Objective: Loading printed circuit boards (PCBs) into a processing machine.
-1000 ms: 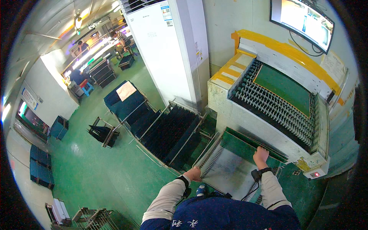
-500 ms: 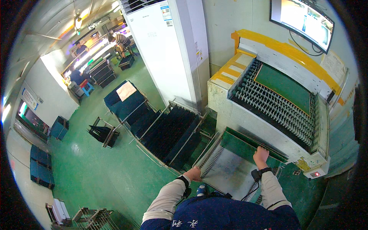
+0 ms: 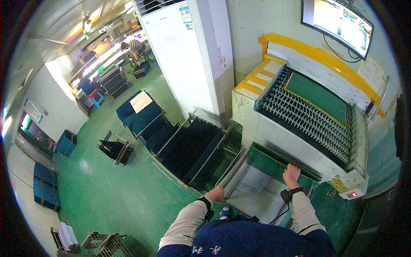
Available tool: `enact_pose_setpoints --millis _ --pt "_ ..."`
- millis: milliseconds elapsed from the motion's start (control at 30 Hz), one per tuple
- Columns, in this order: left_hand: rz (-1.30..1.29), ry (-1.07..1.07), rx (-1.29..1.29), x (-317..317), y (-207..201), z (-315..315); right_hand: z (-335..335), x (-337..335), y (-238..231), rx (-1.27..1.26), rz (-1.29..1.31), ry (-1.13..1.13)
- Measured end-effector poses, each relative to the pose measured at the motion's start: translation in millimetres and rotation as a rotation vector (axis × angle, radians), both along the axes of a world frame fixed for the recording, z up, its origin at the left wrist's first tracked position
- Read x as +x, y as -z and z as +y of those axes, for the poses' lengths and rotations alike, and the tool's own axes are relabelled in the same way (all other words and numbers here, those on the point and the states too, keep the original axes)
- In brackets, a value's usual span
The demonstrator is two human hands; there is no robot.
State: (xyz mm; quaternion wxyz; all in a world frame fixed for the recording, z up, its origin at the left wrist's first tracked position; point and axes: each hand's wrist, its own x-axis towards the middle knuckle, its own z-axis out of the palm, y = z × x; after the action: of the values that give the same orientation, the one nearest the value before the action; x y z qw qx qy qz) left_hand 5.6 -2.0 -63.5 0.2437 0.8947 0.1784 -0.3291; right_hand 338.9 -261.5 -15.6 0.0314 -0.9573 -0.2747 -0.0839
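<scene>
In front of me stands a slotted rack (image 3: 257, 198) with a grey metal base and rows of coil-like teeth along its sides. Green panels (image 3: 269, 160) stand in its far part, close to the machine. The fingers of my left hand (image 3: 217, 195) are wrapped round the left edge of the rack. My right hand (image 3: 292, 174) is closed at the edge of the nearest green panel, its fingertips partly hidden. Beyond the rack is a roller conveyor machine (image 3: 306, 115), with a green board (image 3: 317, 97) lying flat on its rollers.
Racks full of dark panels (image 3: 192, 147) stand to my left, beside a tall white cabinet unit (image 3: 182, 60). A small rack (image 3: 115, 148) sits on the green floor. A monitor (image 3: 338, 23) hangs above the machine. Several people work at lit benches (image 3: 102, 64) far left.
My hands, the rack and the green panels have stayed put. In the background, a person in a striped top has bent slightly lower over a dark rack.
</scene>
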Motion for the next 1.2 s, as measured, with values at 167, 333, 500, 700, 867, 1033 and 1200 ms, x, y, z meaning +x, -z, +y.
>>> enact_pose_setpoints --millis 167,333,500,700,867,1033,1200 --pt "-0.009 -0.044 0.025 -4 25 2 2 0 -1 0.003 0.002 0.000" --pt "0.025 -0.022 0.034 4 -7 -3 0 -2 -4 0.001 0.012 0.025" --pt "-0.087 -0.011 0.038 -8 39 5 4 -5 -11 0.001 0.051 0.022" --pt "-0.086 -0.005 0.015 -6 27 4 2 -3 -8 0.007 0.042 0.023" --pt "-0.066 -0.022 0.010 -3 -5 -2 2 -4 -8 0.011 0.040 0.021" --pt "-0.062 -0.057 0.011 -3 -15 -4 2 -4 -8 0.012 0.020 0.014" --pt "-0.068 -0.005 0.002 -6 17 3 3 -4 -9 0.006 0.035 0.015"
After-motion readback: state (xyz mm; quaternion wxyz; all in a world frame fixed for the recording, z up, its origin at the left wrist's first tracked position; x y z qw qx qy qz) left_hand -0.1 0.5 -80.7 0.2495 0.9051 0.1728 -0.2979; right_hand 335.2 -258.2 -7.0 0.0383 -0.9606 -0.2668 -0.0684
